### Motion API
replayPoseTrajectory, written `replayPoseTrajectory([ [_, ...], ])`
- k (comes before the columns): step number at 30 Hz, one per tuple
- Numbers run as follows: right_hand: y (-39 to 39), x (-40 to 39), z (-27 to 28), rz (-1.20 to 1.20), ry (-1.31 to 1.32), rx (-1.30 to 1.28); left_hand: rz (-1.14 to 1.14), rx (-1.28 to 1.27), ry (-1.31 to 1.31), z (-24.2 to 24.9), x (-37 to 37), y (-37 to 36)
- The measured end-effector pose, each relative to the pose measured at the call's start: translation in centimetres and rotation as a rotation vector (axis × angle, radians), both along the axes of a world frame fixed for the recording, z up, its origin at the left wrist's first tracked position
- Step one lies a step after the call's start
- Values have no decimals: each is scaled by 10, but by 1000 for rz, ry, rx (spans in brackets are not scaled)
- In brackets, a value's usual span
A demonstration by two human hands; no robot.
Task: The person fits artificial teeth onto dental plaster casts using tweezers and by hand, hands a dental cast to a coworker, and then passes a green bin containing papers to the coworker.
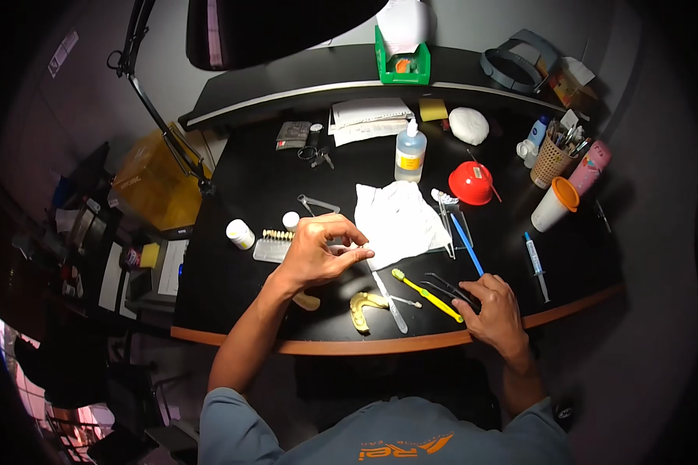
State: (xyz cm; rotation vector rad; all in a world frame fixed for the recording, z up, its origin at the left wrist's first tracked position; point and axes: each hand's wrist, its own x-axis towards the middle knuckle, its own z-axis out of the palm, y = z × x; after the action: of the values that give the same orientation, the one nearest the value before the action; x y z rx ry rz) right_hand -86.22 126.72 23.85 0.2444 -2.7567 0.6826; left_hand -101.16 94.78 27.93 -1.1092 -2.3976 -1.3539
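Observation:
My left hand (323, 249) is raised over the black desk with thumb and index finger pinched together; what lies between the fingertips is too small to name. Behind it are a clear case (270, 249) and a row of tooth-shaped samples (278, 234). My right hand (495, 312) rests near the front edge, its fingers on the dark tweezers (451, 290). Between the hands lie a yellow toothbrush (428, 295), a whitish spatula (389, 301) and a yellowish dental arch model (362, 311). A blue stick (467, 244) lies just beyond my right hand.
A white cloth (398, 221) covers the middle. Further back stand a clear bottle (410, 155) and a red bowl (471, 184). On the right are a cup with an orange lid (554, 206), a tool holder (551, 161) and a syringe (535, 260). A lamp arm (163, 124) rises at left.

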Motion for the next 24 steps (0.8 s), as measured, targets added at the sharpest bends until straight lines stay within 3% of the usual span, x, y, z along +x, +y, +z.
replayPoseTrajectory([
  [4,-10,-26,40,137,63,8,-59,122,167,-19,-18,5],
  [9,-61,-74,74,422,26,-292,-54,167,11,-26,-6,1],
  [16,-92,-97,38,428,-19,-545,-136,186,156,-35,-11,-4],
  [24,-96,-93,14,374,-257,-882,-127,179,126,-35,-7,-3],
])
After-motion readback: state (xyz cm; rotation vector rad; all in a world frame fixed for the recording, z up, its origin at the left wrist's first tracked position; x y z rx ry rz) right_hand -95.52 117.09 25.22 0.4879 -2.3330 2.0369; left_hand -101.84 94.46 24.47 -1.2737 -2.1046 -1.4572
